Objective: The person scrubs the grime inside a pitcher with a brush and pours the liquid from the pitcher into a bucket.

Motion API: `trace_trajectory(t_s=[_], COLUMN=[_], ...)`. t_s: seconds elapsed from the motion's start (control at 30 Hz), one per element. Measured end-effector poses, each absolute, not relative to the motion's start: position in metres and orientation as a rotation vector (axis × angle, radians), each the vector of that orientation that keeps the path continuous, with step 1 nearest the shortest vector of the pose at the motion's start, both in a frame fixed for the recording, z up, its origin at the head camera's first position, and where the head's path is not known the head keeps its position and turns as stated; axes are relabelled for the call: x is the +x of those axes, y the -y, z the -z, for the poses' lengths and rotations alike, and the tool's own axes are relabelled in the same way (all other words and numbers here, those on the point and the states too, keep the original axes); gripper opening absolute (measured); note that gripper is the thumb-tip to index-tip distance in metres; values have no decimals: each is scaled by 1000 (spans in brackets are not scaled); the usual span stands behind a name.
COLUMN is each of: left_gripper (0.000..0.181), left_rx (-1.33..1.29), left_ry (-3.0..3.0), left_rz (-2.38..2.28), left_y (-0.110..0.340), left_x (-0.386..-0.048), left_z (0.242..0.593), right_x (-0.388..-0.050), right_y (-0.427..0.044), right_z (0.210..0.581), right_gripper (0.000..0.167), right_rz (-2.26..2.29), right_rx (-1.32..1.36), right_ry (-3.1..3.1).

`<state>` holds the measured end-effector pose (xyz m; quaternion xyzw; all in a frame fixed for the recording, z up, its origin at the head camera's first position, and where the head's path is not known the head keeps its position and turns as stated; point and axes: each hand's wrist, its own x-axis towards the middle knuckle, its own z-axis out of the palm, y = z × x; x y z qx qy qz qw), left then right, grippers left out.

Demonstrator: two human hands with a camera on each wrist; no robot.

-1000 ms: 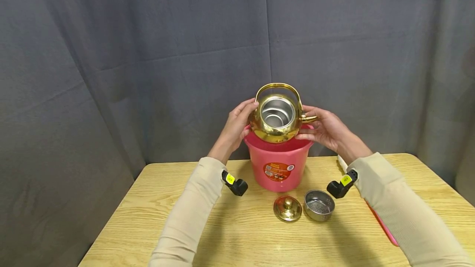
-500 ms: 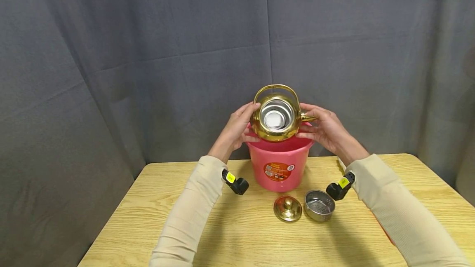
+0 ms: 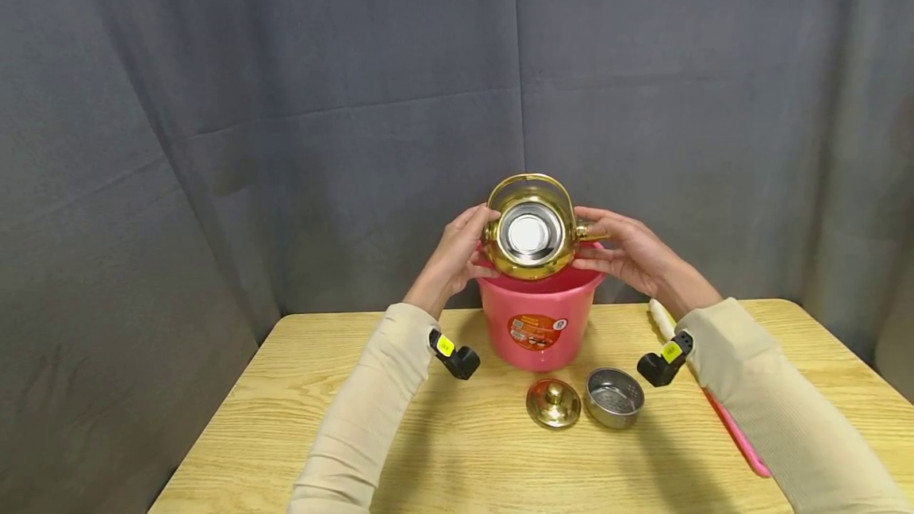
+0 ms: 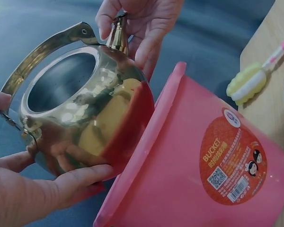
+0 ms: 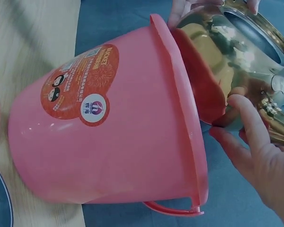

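Note:
A shiny gold teapot [image 3: 530, 235] without its lid is held by both hands over the mouth of a pink bucket [image 3: 537, 324]. Its round opening faces the head camera, showing the silvery inside, and the arched handle stands at the top. My left hand [image 3: 454, 252] grips the pot's left side, fingers and thumb around the body. On the spout side, my right hand [image 3: 624, 252] holds the body and spout [image 5: 274, 118]. In front of the bucket lie the gold lid [image 3: 553, 403], knob up, and a steel strainer basket [image 3: 614, 397] with a perforated bottom.
A brush with a yellow and white sponge head [image 4: 248, 85] and a pink handle lies on the wooden table [image 3: 321, 387] at the right, partly under my right forearm. Grey curtain [image 3: 357, 141] hangs behind the table and along its left.
The teapot has tipped further toward the head camera and come down slightly, both hands staying on it. The brush handle shows more beside my right forearm. Lid and strainer have not moved.

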<state>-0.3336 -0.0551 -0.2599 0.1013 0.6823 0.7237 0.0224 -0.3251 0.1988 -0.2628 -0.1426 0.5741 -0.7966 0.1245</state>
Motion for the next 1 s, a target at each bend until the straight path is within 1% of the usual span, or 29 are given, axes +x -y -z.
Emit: trace_trajectory(t_s=[0.17, 0.43, 0.57, 0.8, 1.0], left_gripper=[54, 54, 54, 55, 55], left_rx=[325, 364, 403, 481, 533], left_ry=[-2106, -2033, -2000, -2005, -2016], left_rz=[-2258, -2366, -2408, -2424, -2430], left_y=[55, 51, 49, 50, 53], left_x=[-335, -336, -334, -336, -337], left_z=[261, 264, 263, 263, 265], right_x=[-326, -327, -327, -328, -328], right_y=[-201, -203, -204, -206, -204], right_z=[261, 259, 258, 257, 253], right_gripper=[47, 48, 47, 40, 46], right_rz=[2325, 2344, 2362, 2385, 2389], right_rx=[-392, -372, -403, -473, -453], right_ry=[-1656, -1634, -1620, -1567, -1559])
